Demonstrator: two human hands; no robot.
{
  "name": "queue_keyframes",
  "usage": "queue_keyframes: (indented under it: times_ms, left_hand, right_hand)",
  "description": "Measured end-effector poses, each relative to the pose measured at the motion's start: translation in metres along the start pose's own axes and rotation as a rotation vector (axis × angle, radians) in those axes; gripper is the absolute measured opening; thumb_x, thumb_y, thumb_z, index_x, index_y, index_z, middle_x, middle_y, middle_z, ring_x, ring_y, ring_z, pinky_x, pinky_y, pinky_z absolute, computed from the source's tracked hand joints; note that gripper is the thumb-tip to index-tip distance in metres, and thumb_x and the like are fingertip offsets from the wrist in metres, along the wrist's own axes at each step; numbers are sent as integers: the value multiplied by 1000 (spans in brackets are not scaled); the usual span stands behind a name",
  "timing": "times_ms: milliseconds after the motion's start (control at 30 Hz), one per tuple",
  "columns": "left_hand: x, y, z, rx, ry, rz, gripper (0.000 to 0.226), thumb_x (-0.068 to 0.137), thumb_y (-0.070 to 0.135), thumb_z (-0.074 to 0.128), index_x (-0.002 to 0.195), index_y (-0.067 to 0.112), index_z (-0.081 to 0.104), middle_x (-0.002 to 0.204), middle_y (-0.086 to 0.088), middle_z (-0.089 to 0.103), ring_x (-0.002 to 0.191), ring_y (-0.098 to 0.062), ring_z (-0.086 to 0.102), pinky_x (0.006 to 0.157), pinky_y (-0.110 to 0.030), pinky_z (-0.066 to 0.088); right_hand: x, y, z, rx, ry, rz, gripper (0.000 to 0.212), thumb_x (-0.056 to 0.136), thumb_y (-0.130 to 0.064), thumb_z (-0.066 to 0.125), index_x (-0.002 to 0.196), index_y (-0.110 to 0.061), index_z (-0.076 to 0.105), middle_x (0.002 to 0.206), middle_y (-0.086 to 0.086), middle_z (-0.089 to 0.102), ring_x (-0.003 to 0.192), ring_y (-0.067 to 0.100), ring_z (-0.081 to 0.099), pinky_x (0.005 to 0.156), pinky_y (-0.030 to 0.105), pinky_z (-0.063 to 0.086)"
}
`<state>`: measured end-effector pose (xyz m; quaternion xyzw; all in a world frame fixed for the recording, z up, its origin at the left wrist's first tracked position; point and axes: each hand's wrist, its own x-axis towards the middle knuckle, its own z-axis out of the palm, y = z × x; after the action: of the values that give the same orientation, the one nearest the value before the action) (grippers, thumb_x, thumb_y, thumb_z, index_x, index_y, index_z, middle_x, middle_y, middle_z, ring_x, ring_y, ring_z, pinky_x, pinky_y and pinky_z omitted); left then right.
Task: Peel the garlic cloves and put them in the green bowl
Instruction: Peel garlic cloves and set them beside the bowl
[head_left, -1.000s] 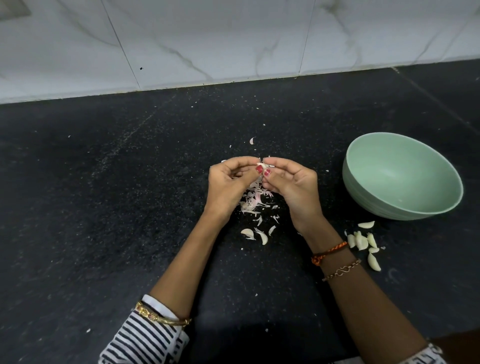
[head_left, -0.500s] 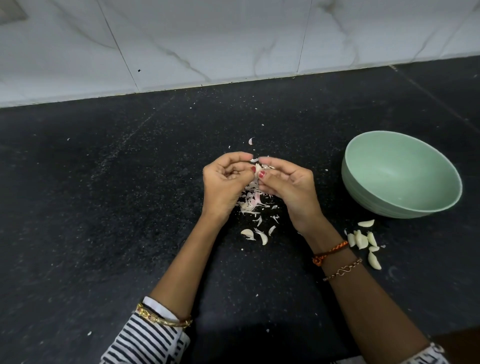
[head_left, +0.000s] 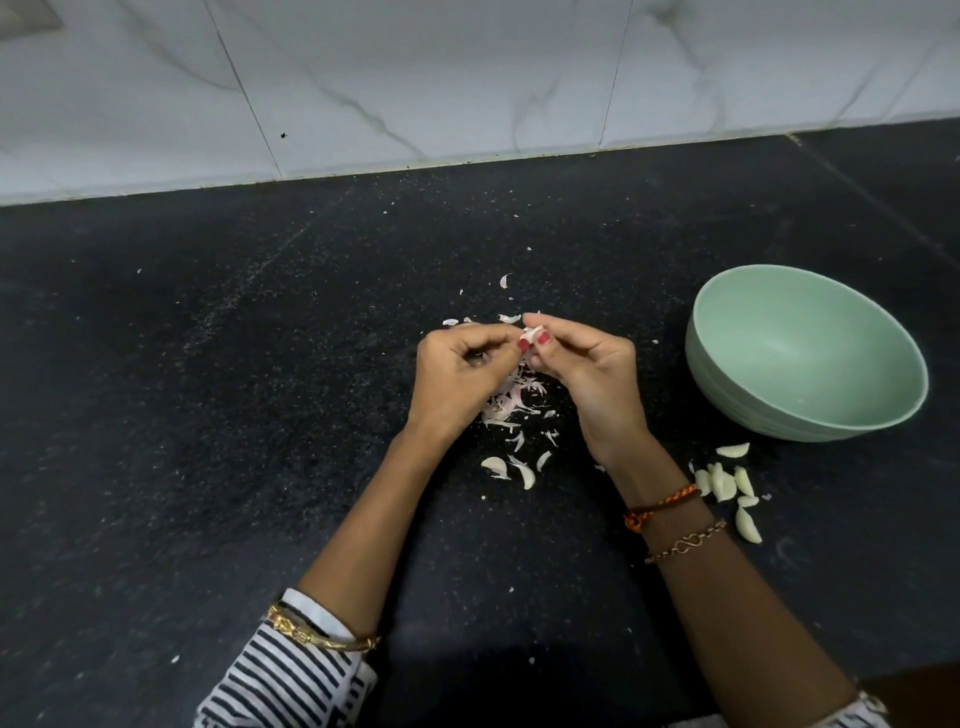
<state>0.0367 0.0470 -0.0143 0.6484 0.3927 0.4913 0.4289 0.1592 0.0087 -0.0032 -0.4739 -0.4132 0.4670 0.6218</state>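
Garlic clove (head_left: 531, 333) still pinched between fingers of left hand (head_left: 457, 379) and right hand (head_left: 592, 374), now slightly lower.

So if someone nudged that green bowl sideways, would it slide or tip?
The green bowl would probably slide: it looks empty, so likely light, and the dark counter looks smooth. It already sits tilted toward the camera on a rounded underside, so a push high on the rim might rock it instead. It looks rigid, not floppy.

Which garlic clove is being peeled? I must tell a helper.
Start at the green bowl, then look left to the two hands meeting above the peel pile. The clove is pinched at their fingertips, unlike the cloves lying on the counter.
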Motion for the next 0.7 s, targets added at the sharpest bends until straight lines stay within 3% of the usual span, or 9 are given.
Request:
queue_keyframes:
  times_ms: [133, 233, 367, 567, 700]
  left_hand:
    - [0, -1, 0, 111, 15, 56, 18, 76, 15, 63, 90, 10, 72, 79, 3, 69, 69, -3, 62, 65, -16, 48]
    - [1, -3, 0, 198, 24, 141, 17, 76, 14, 64, 87, 4, 73, 74, 10, 63, 63, 8, 56, 60, -4, 38]
    - [2, -7, 1, 313, 41, 239, 23, 75, 21, 60, 79, 3, 73, 70, 5, 65, 65, 5, 53, 62, -4, 38]
    - [3, -14, 7, 502, 155, 477, 21, 74, 16, 56, 70, 2, 71, 63, -7, 67, 56, -12, 54, 59, -20, 41]
    - [4, -15, 8, 541, 206, 550, 21, 74, 14, 55, 66, 1, 69, 59, -7, 65, 60, -12, 49, 58, -20, 40]
  right_hand:
    - [1, 0, -1, -67, -10, -51, 26, 83, 7, 58, 101, -11, 64, 77, 0, 67, 69, 2, 65, 68, 13, 50]
    - [2, 2, -2, -151, -9, -95, 21, 82, 7, 61, 92, -10, 66, 78, 7, 67, 70, 6, 66, 68, 16, 52]
    - [3, 6, -2, -181, 26, -93, 20, 80, 7, 62, 90, -11, 67, 80, 4, 69, 72, 10, 68, 66, 16, 53]
    - [3, 6, -2, -145, 58, -91, 22, 80, 8, 62, 88, -12, 67, 77, 1, 68, 69, 10, 69, 65, 18, 55]
    - [1, 6, -2, -76, 39, -30, 17, 80, 8, 61, 86, -7, 67, 74, 1, 70, 70, 12, 69, 67, 20, 56]
